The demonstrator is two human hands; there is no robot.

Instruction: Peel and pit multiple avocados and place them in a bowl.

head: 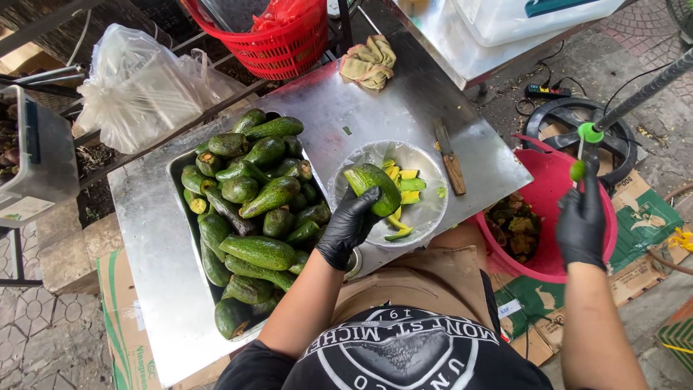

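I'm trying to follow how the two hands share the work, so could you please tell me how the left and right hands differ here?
The left hand grips a whole green avocado over the steel bowl; the right hand holds a slim green-handled tool over the red basin. The left hand works above the steel table, the right hand out beside it. The left wraps its fruit broadly; the right pinches narrowly. Both wear black gloves.

Steel table (339, 108) with avocado tray (175, 165), lined bowl (427, 213), knife (450, 157), crumpled cloth (369, 62).
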